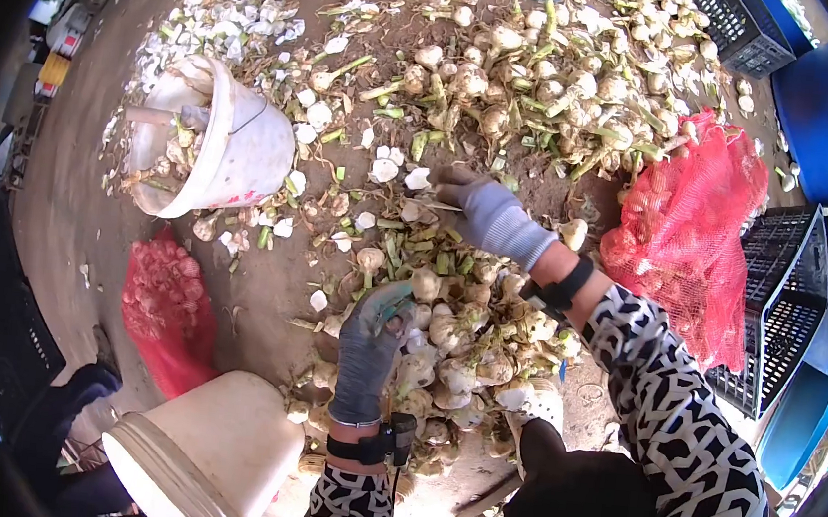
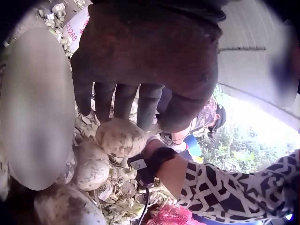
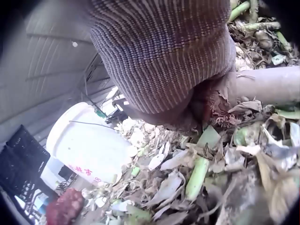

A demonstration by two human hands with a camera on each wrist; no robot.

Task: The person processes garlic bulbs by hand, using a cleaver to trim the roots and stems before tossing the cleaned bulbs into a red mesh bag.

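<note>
My left hand, in a dark grey glove, is at the left side of a heap of garlic bulbs. Its fingers bend loosely towards the heap, and in the left wrist view the fingertips are partly hidden behind a soil-streaked garlic bulb, the thumb apart from it. Farther forward, my right hand, in a light grey knitted glove with dark fingertips, is low over cut stems and peelings. A pale rod-like thing extends from its curled fingers in the right wrist view; I cannot tell what it is.
A white bucket lies tipped at left, another bucket at lower left. Red mesh sacks of garlic stand left and right, the right one beside a black crate. More stemmed garlic covers the ground ahead.
</note>
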